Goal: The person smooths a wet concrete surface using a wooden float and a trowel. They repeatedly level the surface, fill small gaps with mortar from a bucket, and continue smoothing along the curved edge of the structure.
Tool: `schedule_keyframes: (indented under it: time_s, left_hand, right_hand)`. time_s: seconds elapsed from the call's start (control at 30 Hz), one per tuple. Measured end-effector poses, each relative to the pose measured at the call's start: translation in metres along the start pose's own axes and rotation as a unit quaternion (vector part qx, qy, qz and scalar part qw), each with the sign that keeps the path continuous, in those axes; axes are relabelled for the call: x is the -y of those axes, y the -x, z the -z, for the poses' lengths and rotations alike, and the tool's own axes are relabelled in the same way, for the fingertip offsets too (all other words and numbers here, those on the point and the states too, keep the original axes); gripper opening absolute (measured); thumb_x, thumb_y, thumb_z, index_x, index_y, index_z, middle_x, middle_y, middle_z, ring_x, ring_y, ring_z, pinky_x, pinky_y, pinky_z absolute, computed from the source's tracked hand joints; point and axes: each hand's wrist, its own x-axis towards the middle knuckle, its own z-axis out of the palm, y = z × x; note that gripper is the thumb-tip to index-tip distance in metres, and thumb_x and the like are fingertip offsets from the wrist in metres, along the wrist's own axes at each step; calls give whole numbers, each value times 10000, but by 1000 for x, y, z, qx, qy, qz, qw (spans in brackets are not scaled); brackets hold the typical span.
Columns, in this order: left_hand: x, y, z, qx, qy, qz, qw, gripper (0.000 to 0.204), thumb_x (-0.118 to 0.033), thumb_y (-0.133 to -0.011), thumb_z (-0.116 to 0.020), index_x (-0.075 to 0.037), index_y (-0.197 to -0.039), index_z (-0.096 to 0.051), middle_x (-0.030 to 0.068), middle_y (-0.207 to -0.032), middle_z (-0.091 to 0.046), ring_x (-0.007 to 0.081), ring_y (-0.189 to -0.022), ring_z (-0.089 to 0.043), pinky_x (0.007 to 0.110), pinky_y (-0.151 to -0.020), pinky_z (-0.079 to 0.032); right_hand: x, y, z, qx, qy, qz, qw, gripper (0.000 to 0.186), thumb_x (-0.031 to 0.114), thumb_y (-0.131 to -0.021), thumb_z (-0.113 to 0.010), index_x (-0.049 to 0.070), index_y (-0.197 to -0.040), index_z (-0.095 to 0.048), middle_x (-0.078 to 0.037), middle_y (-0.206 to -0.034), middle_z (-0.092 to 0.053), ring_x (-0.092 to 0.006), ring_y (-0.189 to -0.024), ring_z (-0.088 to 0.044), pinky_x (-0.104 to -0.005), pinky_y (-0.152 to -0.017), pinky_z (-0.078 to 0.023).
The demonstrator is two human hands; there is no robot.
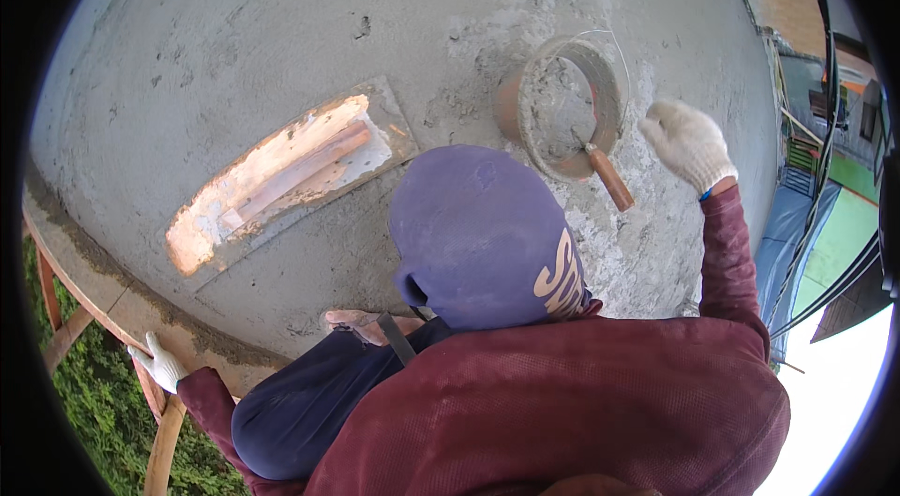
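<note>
Your right hand (689, 144), in a white knit glove, rests on the wet cement surface (234, 37) with its fingers curled loosely together, holding nothing, just beside the round pipe opening (600, 74). 1 small trowel (600, 168) with a wooden handle lies propped in that ring's lower rim, near your glove but apart from it. Your left hand (159, 363), also gloved, grips the edge of the wooden formwork (70, 332) at the slab's rim. 1 wooden float (281, 175) lies flat on the cement, well apart from both hands. Your purple cap (478, 233) blocks the cement just below the ring.
</note>
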Motion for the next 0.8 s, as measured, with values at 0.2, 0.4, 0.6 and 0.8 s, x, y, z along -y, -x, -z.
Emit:
schedule_keyframes:
  time_s: [0.2,0.4,0.6,0.8]
  left_hand:
    - [-4,0,4,12,-2,20,1000,844,-485,-1035,-613,-63,-1679,-268,148,-1699,-370,296,-1489,-451,354,-1208,-345]
    - [-5,-3,5,-8,24,-18,1000,832,-478,-1039,-608,-65,-1679,-273,151,-1702,-365,305,-1521,-413,356,-1211,-330]
    - [-18,4,4,21,58,44,997,850,-435,-1021,-646,-58,-1680,-265,165,-1680,-387,317,-1423,-506,376,-1161,-394]
    - [-4,0,1,0,37,34,999,815,-447,-1036,-623,-121,-1691,-263,150,-1610,-497,305,-1289,-627,396,-1077,-475]
  right_hand:
    - [23,35,-104,124,-184,-79,972,562,456,-956,-667,42,-1324,-570,-347,-1052,-717,-447,-1037,-731,-524,-924,-557]
    - [15,44,-65,137,-72,-45,987,363,252,-987,-606,51,-1285,-555,-274,-1072,-724,-472,-978,-713,-554,-869,-538]
    - [9,34,-69,117,-149,-69,979,354,177,-958,-605,37,-1283,-592,-266,-1101,-722,-468,-956,-708,-543,-888,-544]
    - [13,16,-152,90,-458,-73,881,754,218,-874,-737,59,-1566,-485,-156,-1174,-721,-243,-806,-724,-368,-726,-583]
